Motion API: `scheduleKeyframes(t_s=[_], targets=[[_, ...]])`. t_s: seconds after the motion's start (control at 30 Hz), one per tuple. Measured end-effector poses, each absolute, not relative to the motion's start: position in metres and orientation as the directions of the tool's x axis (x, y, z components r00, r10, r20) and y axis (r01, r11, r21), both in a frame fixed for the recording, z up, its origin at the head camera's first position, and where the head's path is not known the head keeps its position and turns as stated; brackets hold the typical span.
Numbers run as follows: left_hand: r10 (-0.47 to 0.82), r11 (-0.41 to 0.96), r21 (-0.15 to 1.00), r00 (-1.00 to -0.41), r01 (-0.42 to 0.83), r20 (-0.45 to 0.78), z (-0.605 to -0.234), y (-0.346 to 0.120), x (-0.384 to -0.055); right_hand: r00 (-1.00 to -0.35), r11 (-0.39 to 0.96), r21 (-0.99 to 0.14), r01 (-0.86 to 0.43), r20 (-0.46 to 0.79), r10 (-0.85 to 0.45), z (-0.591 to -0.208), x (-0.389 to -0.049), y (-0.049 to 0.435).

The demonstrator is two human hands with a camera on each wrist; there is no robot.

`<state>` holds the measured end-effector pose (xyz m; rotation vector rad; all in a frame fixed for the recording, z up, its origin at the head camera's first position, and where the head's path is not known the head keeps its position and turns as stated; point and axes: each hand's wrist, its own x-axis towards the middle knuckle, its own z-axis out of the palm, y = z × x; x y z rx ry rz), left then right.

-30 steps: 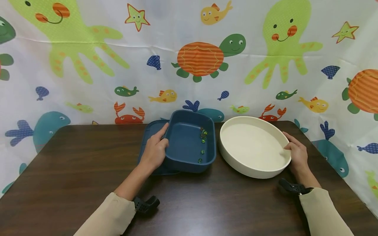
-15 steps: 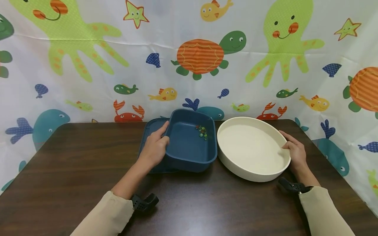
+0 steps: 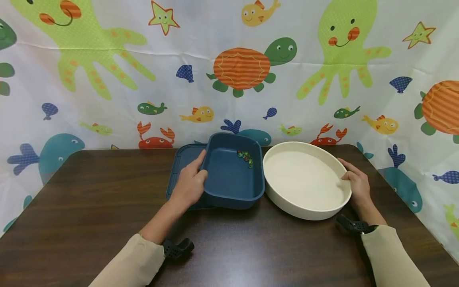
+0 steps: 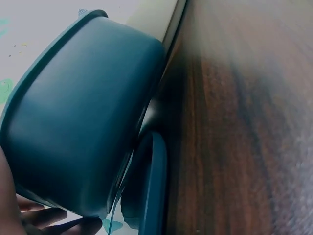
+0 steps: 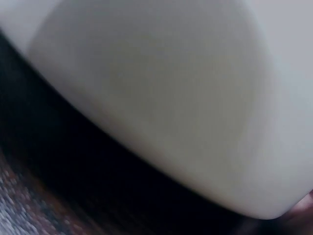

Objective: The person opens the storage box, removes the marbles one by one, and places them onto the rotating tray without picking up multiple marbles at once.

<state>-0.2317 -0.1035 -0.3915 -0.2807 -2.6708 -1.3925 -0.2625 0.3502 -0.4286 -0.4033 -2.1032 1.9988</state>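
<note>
A deep blue rectangular container is held tilted by my left hand, which grips its left wall. In the left wrist view its outer side shows raised off the table, with fingertips against its underside. Several small green and reddish glass marbles lie clustered inside, toward the far right corner. My right hand holds a round cream pan by its right rim, thumb over the edge. That pan's left side is close against the container; nothing shows inside it. In the right wrist view its pale wall fills most of the picture.
Partly under the container lies a flat blue lid, on its left side. The dark wooden table spreads around both vessels. Behind its far edge hangs a white curtain printed with sea animals.
The marbles have rolled from a line along the container's right side into a cluster near its far right corner. The pan has shifted slightly left, toward the container.
</note>
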Motion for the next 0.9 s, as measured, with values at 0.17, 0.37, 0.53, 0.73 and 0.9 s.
scheduleKeyframes(t_s=[0.17,0.37,0.53,0.73,0.9], targets=[[0.067,0.573,0.789,-0.972,0.222,0.225,-0.3918,-0.1046,-0.2299,-0.940,0.069,-0.996,0.063,-0.036,0.340,-0.4287,-0.2638,0.3489],[0.073,0.627,0.752,-0.977,0.203,0.202,-0.3931,-0.1028,-0.2312,-0.937,0.077,-0.994,0.074,-0.043,0.346,-0.4282,-0.2638,0.3489],[0.101,0.657,0.728,-0.980,0.196,0.172,-0.3941,-0.1019,-0.2325,-0.936,0.066,-0.994,0.085,-0.057,0.347,-0.4281,-0.2622,0.3497],[0.116,0.665,0.724,-0.983,0.181,0.140,-0.3914,-0.1027,-0.2327,-0.938,0.041,-0.996,0.080,-0.062,0.342,-0.4274,-0.2615,0.3491],[0.129,0.667,0.722,-0.983,0.183,0.130,-0.3900,-0.1040,-0.2327,-0.940,0.028,-0.996,0.080,-0.066,0.335,-0.4267,-0.2621,0.3482]])
